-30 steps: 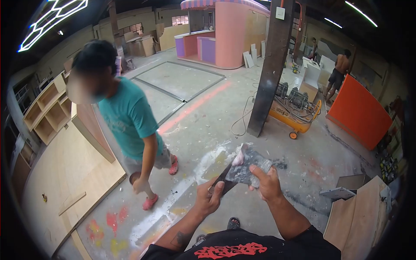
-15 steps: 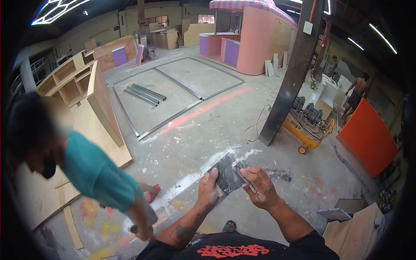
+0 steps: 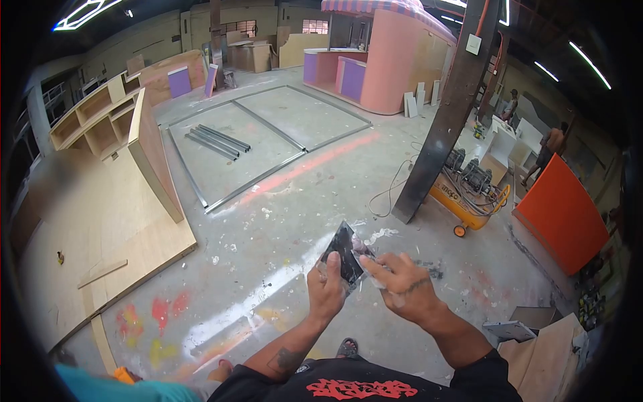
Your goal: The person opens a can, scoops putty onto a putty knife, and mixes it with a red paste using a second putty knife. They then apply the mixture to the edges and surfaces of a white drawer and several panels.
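Observation:
My left hand (image 3: 326, 291) grips a dark, flat rectangular plate (image 3: 343, 246) by its lower left edge, thumb on top. Pale marks streak the plate, and a lump of pinkish-grey putty (image 3: 360, 243) sits at its right side. My right hand (image 3: 407, 289) is closed on a thin, putty-smeared spreader (image 3: 372, 273), largely covered by the fingers, which meets the plate's right edge. Both hands are held in front of my chest, above the paint-marked concrete floor (image 3: 288, 228).
Left stands a wooden shelf unit (image 3: 154, 231); ahead, a metal frame (image 3: 254, 184) lies on the floor. To the right are a post (image 3: 439, 127), a yellow compressor (image 3: 462, 208) and an orange panel (image 3: 562, 214). A person in a teal shirt (image 3: 127, 390) is at lower left.
The person in teal has moved from the left toward the bottom edge. My right hand has turned, its fingers now pointing more across the plate. The plate is tilted more upright.

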Available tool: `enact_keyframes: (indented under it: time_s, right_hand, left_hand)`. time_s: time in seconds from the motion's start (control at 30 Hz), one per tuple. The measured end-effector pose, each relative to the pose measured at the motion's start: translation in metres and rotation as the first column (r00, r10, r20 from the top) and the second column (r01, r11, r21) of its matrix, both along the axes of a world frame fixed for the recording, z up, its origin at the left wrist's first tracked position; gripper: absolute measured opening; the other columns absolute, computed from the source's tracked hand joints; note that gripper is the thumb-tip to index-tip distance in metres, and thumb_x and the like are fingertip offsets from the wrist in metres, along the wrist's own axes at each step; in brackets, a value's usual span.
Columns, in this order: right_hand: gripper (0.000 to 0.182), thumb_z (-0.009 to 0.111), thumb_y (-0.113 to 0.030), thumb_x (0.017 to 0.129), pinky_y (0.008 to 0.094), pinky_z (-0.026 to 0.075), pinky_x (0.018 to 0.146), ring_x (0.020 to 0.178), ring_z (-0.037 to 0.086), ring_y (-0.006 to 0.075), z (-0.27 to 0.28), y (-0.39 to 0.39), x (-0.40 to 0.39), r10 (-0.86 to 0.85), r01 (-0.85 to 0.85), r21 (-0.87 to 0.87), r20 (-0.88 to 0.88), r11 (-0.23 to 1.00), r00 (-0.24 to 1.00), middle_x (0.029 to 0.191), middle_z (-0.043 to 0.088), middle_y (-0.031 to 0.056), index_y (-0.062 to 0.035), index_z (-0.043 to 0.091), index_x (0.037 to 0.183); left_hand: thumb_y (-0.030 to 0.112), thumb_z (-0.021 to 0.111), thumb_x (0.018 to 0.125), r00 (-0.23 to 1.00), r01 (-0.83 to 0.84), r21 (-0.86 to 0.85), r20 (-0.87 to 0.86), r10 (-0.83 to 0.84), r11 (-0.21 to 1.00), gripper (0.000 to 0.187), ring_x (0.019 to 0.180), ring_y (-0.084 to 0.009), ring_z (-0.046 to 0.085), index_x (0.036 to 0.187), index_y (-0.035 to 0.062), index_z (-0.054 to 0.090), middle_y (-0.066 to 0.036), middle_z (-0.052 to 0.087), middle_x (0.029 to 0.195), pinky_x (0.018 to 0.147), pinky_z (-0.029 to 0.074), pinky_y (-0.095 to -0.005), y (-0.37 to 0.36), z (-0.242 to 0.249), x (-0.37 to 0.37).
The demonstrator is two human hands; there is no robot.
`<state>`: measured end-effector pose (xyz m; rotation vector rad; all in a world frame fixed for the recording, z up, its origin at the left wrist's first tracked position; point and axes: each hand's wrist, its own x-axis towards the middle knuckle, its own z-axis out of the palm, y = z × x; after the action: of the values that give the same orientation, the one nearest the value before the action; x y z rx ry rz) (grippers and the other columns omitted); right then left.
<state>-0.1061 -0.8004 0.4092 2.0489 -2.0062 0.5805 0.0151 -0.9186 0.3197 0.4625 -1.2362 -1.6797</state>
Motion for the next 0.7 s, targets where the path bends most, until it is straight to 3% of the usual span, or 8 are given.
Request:
enact_keyframes:
  time_s: [0.03,0.23,0.33,0.4,0.5,0.6,0.7]
  right_hand:
    - [0.061,0.065,0.002,0.072,0.0381,0.055,0.066,0.084,0.06,0.0271,0.003,0.002,0.0,-0.016,0.016,-0.014,0.014,1.0,1.0,0.103,0.063,0.004,-0.0165,0.065,0.13]
    - [0.058,0.067,0.001,0.074,0.0381,0.054,0.069,0.084,0.061,0.0286,0.006,-0.011,0.006,0.022,-0.022,0.005,-0.02,1.0,1.0,0.102,0.063,0.0062,-0.0154,0.064,0.13]
    - [0.059,0.066,0.001,0.073,0.0388,0.055,0.069,0.085,0.061,0.029,0.016,-0.016,0.005,0.053,-0.053,-0.013,-0.003,0.999,0.999,0.103,0.063,0.0064,-0.0144,0.063,0.13]
    - [0.06,0.066,0.0,0.072,0.0396,0.056,0.067,0.087,0.062,0.0287,0.008,-0.022,0.01,0.022,-0.024,-0.041,-0.042,0.999,0.999,0.104,0.062,0.0055,-0.0136,0.062,0.13]
    - [0.059,0.066,-0.001,0.073,0.0396,0.056,0.066,0.088,0.062,0.0287,0.018,-0.023,0.01,0.132,-0.132,-0.006,-0.021,0.991,0.991,0.103,0.062,0.0057,-0.0126,0.062,0.13]
    - [0.057,0.066,-0.001,0.073,0.0399,0.056,0.065,0.088,0.062,0.0283,0.025,-0.028,0.015,0.04,-0.049,-0.13,-0.065,0.99,0.997,0.103,0.062,0.0055,-0.0125,0.063,0.129]
    - [0.055,0.066,0.0,0.074,0.0401,0.056,0.064,0.087,0.062,0.0283,0.025,-0.027,0.027,0.111,-0.113,-0.03,-0.07,0.993,0.991,0.103,0.062,0.0058,-0.0117,0.063,0.127]
  left_hand:
    - [0.032,0.044,0.109,0.998,-0.01,0.021,-0.067,0.012,1.0,0.041,0.087,-0.0117,0.066,0.113,-0.0041,0.064,-0.008,0.07,0.099,0.075,0.054,-0.0266,0.001,-0.001,-0.003]
    - [0.03,0.045,0.109,0.998,-0.036,0.035,0.048,0.034,0.999,0.04,0.082,-0.0082,0.058,0.12,-0.0045,0.062,-0.002,0.066,0.094,0.073,0.049,-0.0256,0.001,-0.006,0.005]
    - [0.03,0.045,0.108,0.991,-0.128,0.002,-0.036,0.128,0.992,0.04,0.08,-0.0077,0.057,0.117,-0.0044,0.063,-0.001,0.064,0.09,0.072,0.049,-0.0256,-0.001,-0.004,0.004]
    - [0.03,0.046,0.108,0.99,-0.144,-0.009,0.002,0.144,0.99,0.039,0.079,-0.0075,0.057,0.116,-0.0041,0.063,-0.001,0.065,0.09,0.07,0.049,-0.0258,0.002,-0.005,0.01]
    - [0.03,0.047,0.108,0.985,-0.173,-0.022,-0.029,0.172,0.985,0.038,0.077,-0.007,0.055,0.114,-0.0038,0.063,-0.001,0.065,0.088,0.068,0.047,-0.0258,0.0,0.002,0.014]
    - [0.029,0.048,0.107,0.971,-0.229,-0.028,-0.075,0.227,0.973,0.037,0.074,-0.0067,0.054,0.111,-0.0038,0.064,-0.001,0.065,0.085,0.065,0.046,-0.0253,0.001,0.004,0.012]
    - [0.028,0.049,0.107,0.966,-0.253,-0.051,-0.065,0.249,0.966,0.036,0.072,-0.0062,0.054,0.109,-0.0042,0.064,-0.001,0.065,0.083,0.063,0.045,-0.0247,-0.001,0.005,0.016]
